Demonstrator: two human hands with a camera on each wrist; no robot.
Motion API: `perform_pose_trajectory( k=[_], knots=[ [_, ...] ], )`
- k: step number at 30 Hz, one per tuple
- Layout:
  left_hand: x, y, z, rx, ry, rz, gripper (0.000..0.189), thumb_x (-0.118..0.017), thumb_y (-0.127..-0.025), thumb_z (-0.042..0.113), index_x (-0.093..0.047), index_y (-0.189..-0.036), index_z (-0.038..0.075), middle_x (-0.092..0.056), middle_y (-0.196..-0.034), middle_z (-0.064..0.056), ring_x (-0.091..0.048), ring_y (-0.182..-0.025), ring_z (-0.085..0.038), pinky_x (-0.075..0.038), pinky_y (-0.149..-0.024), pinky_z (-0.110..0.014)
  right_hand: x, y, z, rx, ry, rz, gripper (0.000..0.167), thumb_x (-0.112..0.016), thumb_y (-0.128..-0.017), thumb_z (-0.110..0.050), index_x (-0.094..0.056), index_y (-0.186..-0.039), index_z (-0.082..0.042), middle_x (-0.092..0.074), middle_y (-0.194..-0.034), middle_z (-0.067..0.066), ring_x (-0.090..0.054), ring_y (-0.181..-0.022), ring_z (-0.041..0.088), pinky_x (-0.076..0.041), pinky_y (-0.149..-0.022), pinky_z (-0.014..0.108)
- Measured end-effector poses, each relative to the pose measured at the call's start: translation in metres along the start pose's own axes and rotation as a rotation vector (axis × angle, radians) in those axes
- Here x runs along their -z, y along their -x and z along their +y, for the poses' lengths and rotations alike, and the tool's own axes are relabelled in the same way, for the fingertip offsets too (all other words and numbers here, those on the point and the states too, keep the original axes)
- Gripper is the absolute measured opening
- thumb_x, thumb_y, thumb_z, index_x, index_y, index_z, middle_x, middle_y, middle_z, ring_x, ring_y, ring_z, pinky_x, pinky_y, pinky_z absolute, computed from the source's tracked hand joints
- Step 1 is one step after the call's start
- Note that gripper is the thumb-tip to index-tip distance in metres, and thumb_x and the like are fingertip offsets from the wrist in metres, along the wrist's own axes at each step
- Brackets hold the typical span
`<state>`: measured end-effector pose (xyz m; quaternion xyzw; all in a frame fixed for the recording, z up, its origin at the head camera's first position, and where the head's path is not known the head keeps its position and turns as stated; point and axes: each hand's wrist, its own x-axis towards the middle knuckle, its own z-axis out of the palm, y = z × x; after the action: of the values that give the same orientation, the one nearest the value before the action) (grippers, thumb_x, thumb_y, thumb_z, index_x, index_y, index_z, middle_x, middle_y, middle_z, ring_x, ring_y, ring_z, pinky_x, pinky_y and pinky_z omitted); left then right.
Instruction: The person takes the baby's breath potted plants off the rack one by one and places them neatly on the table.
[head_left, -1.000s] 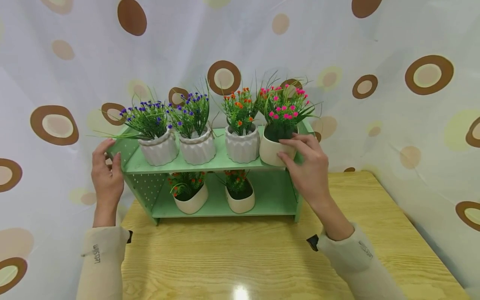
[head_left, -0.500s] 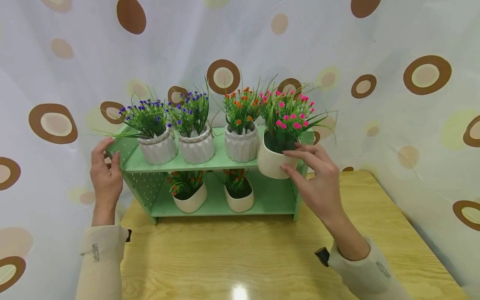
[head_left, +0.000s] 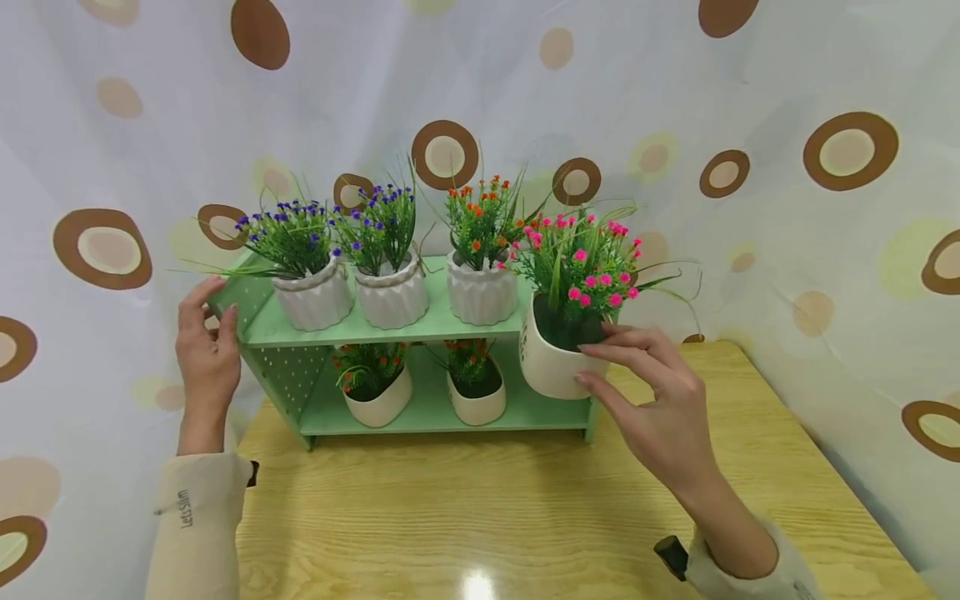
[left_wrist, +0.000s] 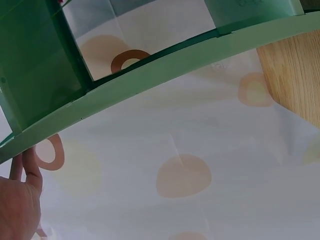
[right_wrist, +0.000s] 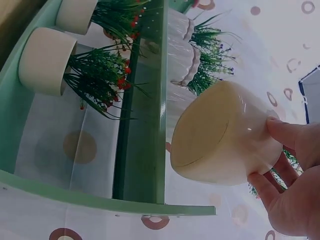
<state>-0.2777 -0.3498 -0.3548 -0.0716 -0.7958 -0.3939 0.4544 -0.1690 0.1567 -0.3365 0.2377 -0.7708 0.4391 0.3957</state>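
Observation:
My right hand (head_left: 660,408) pinches the rim of a cream flower pot (head_left: 555,367) between thumb and fingers. Pink flowers (head_left: 592,275) with green leaves fill it. The pot is held in front of the right end of a two-tier green shelf (head_left: 390,336), overlapping the lower tier in the head view. The right wrist view shows the underside of this cream pot (right_wrist: 210,130), tilted and clear of the upper board. My left hand (head_left: 206,358) holds the shelf's left side panel at its top corner; in the left wrist view its fingers (left_wrist: 32,170) meet the green edge.
On the upper tier stand two white fluted pots with purple flowers (head_left: 392,296) and a white fluted pot with orange flowers (head_left: 482,292). Two cream pots with red flowers (head_left: 480,404) sit on the lower tier. The shelf stands on a wooden table (head_left: 420,517) before a patterned curtain (head_left: 675,75).
My right hand has lifted the pink-flowered pot off the right end of the upper tier and moved it forward and down. My left hand keeps its place on the shelf.

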Motion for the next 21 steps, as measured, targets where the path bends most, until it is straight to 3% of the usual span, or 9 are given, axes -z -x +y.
perform_pose_trajectory(
  k=[5,11,21],
  knots=[
    [0.002,-0.001,0.001,0.011,0.015,-0.015,0.039,-0.051,-0.109,0.014,-0.053,-0.148,0.014,-0.05,-0.155,-0.004,-0.048,-0.111,0.005,-0.042,-0.079,-0.011,0.006,0.008,-0.001,0.043,-0.018,0.021,0.039,-0.089,-0.068,0.011,-0.082,-0.102,-0.006,-0.07,-0.101,0.008,-0.062,-0.125,0.01,-0.048,-0.105,0.015],
    [0.002,0.0,0.003,0.021,0.019,-0.024,0.04,-0.052,-0.109,0.014,-0.053,-0.148,0.014,-0.05,-0.155,-0.004,-0.048,-0.112,0.005,-0.043,-0.079,-0.01,0.015,0.021,0.003,0.091,-0.046,0.028,0.024,-0.089,-0.08,-0.016,-0.082,-0.101,-0.005,-0.071,-0.104,0.013,-0.063,-0.124,0.01,-0.048,-0.105,0.016],
    [0.003,-0.001,0.003,0.022,0.034,-0.022,0.04,-0.052,-0.108,0.013,-0.053,-0.148,0.013,-0.05,-0.155,-0.003,-0.049,-0.114,0.004,-0.043,-0.08,-0.01,0.037,0.048,0.008,0.092,-0.041,0.018,0.034,-0.083,-0.087,-0.035,-0.081,-0.097,-0.003,-0.071,-0.103,0.009,-0.064,-0.122,0.009,-0.048,-0.103,0.014]
  ],
)
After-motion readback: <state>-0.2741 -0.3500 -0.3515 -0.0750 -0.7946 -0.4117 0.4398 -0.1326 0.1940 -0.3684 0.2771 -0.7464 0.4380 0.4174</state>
